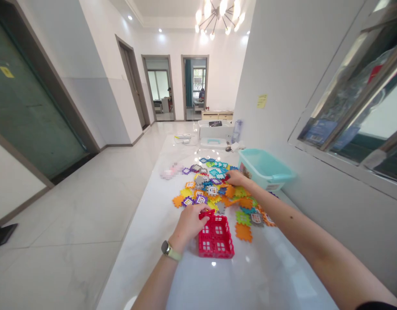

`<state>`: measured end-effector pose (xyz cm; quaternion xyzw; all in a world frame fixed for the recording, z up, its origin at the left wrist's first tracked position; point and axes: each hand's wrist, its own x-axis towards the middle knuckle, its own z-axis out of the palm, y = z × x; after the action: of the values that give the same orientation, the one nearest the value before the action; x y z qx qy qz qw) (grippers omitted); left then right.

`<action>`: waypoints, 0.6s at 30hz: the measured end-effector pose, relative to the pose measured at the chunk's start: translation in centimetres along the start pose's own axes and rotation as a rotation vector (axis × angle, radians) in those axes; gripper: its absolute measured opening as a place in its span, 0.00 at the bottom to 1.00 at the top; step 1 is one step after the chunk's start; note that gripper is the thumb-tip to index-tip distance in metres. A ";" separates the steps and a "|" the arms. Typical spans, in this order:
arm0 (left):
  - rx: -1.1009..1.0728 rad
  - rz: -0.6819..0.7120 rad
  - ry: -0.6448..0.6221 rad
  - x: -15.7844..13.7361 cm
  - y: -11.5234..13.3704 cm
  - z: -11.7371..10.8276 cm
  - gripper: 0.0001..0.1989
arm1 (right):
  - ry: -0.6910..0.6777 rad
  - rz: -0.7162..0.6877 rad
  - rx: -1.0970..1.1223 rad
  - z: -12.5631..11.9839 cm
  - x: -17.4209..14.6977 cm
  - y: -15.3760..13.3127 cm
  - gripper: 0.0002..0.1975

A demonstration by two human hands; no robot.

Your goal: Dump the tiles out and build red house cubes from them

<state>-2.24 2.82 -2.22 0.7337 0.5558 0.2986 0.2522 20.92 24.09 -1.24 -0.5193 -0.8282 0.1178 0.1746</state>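
Note:
A red box of interlocking plastic tiles (216, 247) with window cutouts stands on the white table, its top uncovered. My left hand (192, 220) is closed at the box's far left corner, pinching a red interlocking tile (207, 213). Farther off, my right hand (237, 178) reaches into a loose pile of colourful interlocking tiles (214, 190). Its fingers are closed on a small red piece at the pile's right side, partly hidden by the fingers. An orange tile (243, 232) lies right of the box.
A turquoise plastic tub (266, 168) stands right of the pile near the wall. Behind are a white box (214, 130), a clear bottle (237, 129) and a white power strip (184, 137). A blurred pinkish item (170, 172) lies left of the pile. The table (147, 215) ends on the left.

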 end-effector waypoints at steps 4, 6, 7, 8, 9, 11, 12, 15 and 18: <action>0.018 0.014 -0.002 -0.1 0.1 -0.1 0.13 | -0.124 0.001 -0.055 -0.2 1.5 1.2 0.05; 0.027 0.023 -0.003 -0.1 0.2 -0.1 0.13 | -0.166 -0.001 -0.074 -0.4 1.8 1.7 0.05; 0.028 0.028 -0.003 -0.1 0.2 -0.2 0.13 | -0.178 -0.006 -0.077 -0.4 1.8 1.9 0.06; 0.029 0.033 -0.003 -0.1 0.3 -0.2 0.13 | -0.184 -0.014 -0.074 -0.5 1.7 2.1 0.07; 0.028 0.037 -0.001 -0.1 0.3 -0.1 0.13 | -0.181 -0.025 -0.068 -0.5 1.5 2.2 0.08; 0.031 0.041 0.002 -0.1 0.3 -0.1 0.13 | -0.149 -0.053 -0.041 -0.6 0.8 2.2 0.10; 0.035 0.040 0.003 -0.1 0.3 -0.1 0.13 | -0.125 -0.068 -0.020 -0.6 0.4 2.2 0.11; 0.045 0.037 0.000 -0.1 0.3 -0.1 0.13 | -0.054 -0.095 0.076 -0.6 -1.0 2.0 0.10; 0.053 0.038 -0.003 -0.1 0.3 -0.1 0.13 | 0.014 -0.080 0.220 -0.7 -2.0 1.7 0.07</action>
<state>-2.12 2.59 -1.93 0.7512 0.5490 0.2874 0.2277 23.41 23.08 -1.58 -0.4643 -0.8292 0.1972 0.2408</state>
